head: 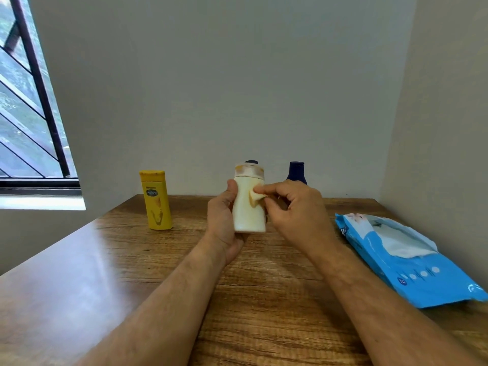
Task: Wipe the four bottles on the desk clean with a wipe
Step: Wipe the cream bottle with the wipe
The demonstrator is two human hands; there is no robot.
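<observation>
Window [29,101]: upper left of the frame, dark frame, slanted dark bars across the glass, blurred greenery beyond; pale sill below it at the left edge.
Back wall [211,88]: plain grey-white, fills the upper centre.
Side wall [443,114]: plain, same colour, right side of the frame, meets the back wall in a corner at upper right.

Cream plastic bottle [249,207] with brown-stained cap; yellow plastic bottle [156,199]; dark blue bottle [296,173]; sky-blue wipe packet [412,262]; brown wood-grain worktop [132,273].
</observation>
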